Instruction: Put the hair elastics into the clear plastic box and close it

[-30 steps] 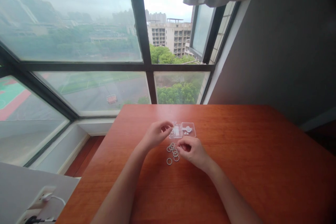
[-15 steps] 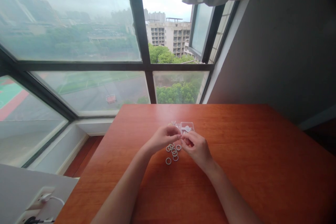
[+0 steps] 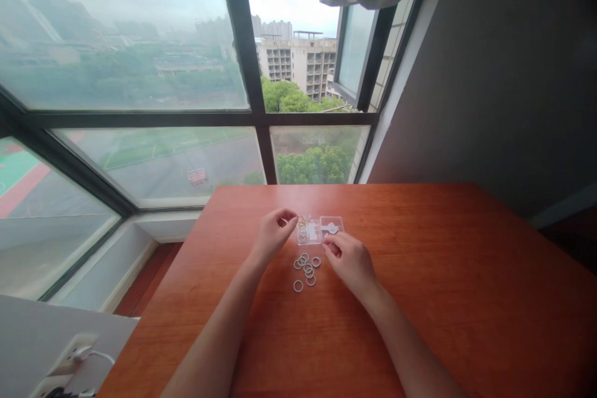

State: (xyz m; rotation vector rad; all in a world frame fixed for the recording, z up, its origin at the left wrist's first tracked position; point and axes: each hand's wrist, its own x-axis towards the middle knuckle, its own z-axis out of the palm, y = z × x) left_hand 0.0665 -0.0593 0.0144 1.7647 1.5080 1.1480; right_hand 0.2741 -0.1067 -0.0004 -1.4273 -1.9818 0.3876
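Observation:
A clear plastic case [image 3: 313, 235] lies opened on the table, with small gold and silver pieces in its left compartments. At the case's left edge is my left hand [image 3: 276, 231], thumb and fingertips pinched together; whatever sits between them is too small to name. My right hand [image 3: 351, 259] is closed in a pinch at the case's lower right, and its fingertips hide what they may hold. Several pale rings [image 3: 309, 269] lie on the wood just in front of the case, between my forearms. One ring [image 3: 298, 286] lies apart, closest to me.
The reddish-brown wooden table [image 3: 448, 273] reaches back to a dark-framed window [image 3: 261, 118]. A grey wall [image 3: 504, 87] stands on the right. A wall socket with a white plug [image 3: 83, 353] is at the lower left.
My hands have moved apart. The left went left and slightly away from me to the case's left edge, uncovering the case's compartments. My right hand stays nearly in place; the rings have not moved.

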